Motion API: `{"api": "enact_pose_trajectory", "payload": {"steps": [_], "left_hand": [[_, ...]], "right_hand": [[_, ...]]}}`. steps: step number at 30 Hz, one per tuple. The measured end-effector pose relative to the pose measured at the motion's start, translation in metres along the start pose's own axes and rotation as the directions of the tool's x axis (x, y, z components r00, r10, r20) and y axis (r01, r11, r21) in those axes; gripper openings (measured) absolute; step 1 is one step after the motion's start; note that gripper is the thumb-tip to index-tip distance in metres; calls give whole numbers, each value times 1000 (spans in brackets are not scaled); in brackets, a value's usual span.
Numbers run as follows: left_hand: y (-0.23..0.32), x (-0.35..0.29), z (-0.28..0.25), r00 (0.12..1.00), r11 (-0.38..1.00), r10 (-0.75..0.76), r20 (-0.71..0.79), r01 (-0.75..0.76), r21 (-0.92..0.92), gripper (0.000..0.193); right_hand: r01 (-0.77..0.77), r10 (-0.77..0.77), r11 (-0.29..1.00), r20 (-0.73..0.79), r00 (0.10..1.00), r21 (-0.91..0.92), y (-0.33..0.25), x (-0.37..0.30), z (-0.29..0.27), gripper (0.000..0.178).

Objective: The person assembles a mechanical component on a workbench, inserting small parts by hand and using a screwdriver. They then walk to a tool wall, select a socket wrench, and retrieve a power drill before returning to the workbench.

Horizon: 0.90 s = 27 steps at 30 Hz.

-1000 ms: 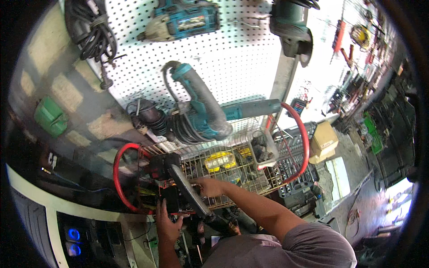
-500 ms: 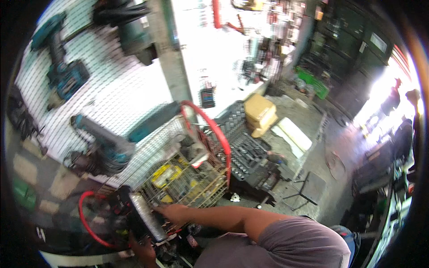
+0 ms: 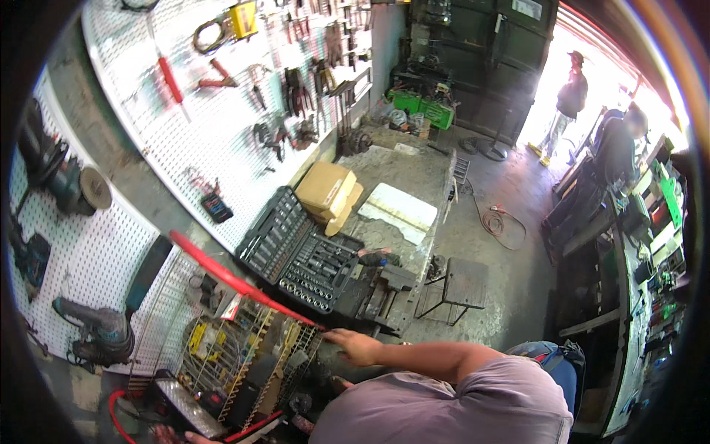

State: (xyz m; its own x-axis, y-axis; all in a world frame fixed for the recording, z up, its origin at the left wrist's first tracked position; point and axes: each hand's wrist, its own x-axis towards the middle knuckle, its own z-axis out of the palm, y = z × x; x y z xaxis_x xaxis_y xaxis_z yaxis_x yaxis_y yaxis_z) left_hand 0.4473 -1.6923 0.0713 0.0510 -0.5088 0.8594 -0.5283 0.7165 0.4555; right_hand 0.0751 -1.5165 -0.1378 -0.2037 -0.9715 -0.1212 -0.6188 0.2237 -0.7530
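A wire basket (image 3: 255,337) with a red rim stands against the pegboard, with yellow items and dark tools inside. At its near left end is a black box-shaped device with a clear, silvery face (image 3: 191,405). My left hand (image 3: 194,438) shows only partly at the bottom edge, beside the lower end of this device. Whether its fingers grip the device is hidden. My right hand (image 3: 356,347) reaches to the right side of the basket, by the end of the red rim (image 3: 244,287). Its fingers are stretched out and nothing shows in them.
Beyond the basket, an open socket set case (image 3: 310,266), cardboard boxes (image 3: 325,191) and a white panel (image 3: 398,213) lie on the workbench. A vise (image 3: 381,292) sits at its edge, near a stool (image 3: 466,285). Two people (image 3: 572,92) are farther off at the right.
My right hand has left the silvery-faced device and moved right to the basket's side. The device sits lower in view with my left hand beside it. The view has swung rightward.
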Motion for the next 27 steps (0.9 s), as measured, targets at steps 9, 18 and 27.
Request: {"api": "enact_pose_trajectory", "payload": {"steps": [9, 18, 27], "left_hand": [[139, -136, 187, 248, 960, -90, 964, 279, 18, 59], [134, -254, 336, -573, 946, 324, 753, 179, -271, 78], [191, -267, 450, -661, 776, 489, 569, 32, -630, 78]], "right_hand": [[-581, 628, 778, -299, 718, 240, 196, -185, -75, 71], [-515, 836, 544, -479, 266, 663, 231, -290, -90, 67], [-188, 904, 392, -415, -105, 901, 169, -339, -39, 68]]}}
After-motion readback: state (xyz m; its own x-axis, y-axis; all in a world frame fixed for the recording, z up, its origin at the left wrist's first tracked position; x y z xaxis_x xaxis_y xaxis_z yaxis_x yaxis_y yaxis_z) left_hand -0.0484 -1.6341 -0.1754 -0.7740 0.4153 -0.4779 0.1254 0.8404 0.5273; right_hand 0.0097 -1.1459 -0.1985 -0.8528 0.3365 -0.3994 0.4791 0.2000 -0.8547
